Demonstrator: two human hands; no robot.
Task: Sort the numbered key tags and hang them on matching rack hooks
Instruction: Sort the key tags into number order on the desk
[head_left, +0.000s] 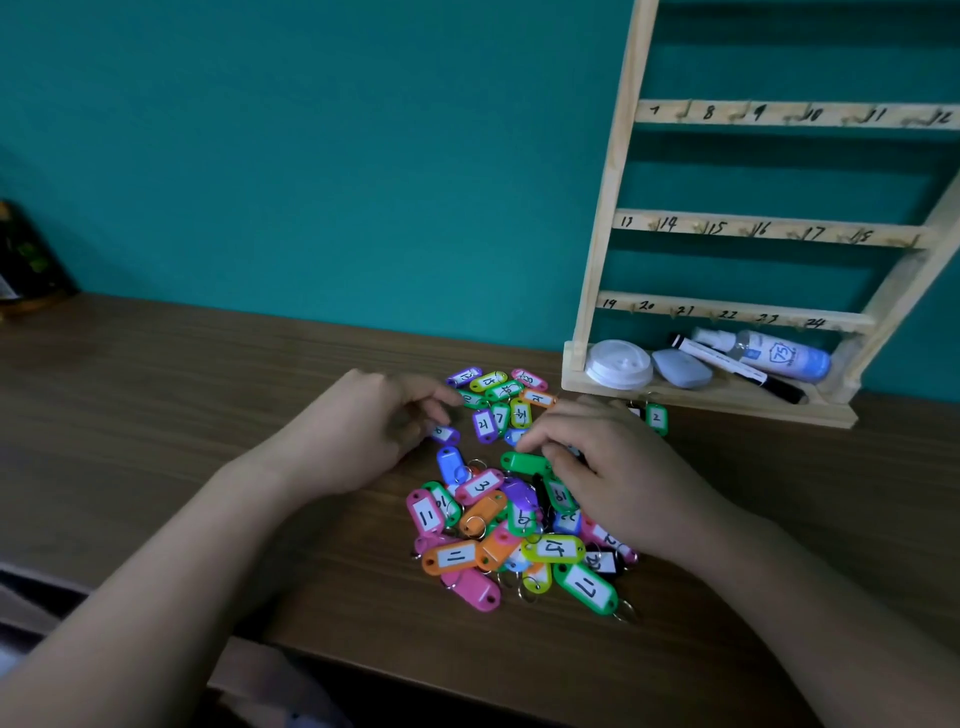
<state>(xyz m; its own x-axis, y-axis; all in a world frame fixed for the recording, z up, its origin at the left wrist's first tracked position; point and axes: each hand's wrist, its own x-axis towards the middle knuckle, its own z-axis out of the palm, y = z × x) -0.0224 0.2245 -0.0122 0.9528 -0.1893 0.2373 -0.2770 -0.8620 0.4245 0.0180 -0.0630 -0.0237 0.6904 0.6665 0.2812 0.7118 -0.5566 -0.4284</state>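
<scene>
Roughly thirty tags (480, 486), two hands (363, 431) (618, 467).

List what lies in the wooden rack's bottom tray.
A white lid, a grey-blue pad, a black-and-white marker and a clear spray bottle. The front lip of the tray hides their undersides; anything behind the bottle cannot be seen.

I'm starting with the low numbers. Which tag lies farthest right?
The green tag marked 2, beyond the right hand and just in front of the rack's base. The other tags are heaped further left.
</scene>
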